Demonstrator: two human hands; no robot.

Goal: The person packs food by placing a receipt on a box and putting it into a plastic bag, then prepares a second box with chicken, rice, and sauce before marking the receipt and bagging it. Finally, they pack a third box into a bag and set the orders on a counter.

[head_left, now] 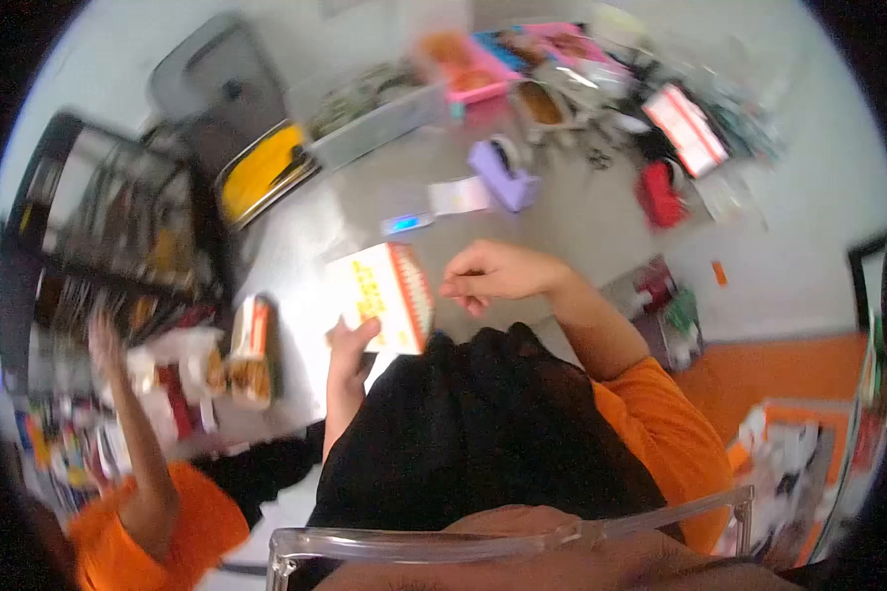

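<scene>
A white box with yellow print and a red patterned side is tilted above the metal table. My left hand grips its lower left edge, the thumb lying on the printed face. Just right of the box is my right hand, apart from it, its fingers curled together; whether something small is between them cannot be made out. Beyond the hands lie a small device with a lit blue screen, a pale paper pad and a purple tape dispenser.
At the left a co-worker's arm reaches near wrapped food and a black rack. A yellow-filled tray, a clear bin and pink trays line the back. A red item lies right.
</scene>
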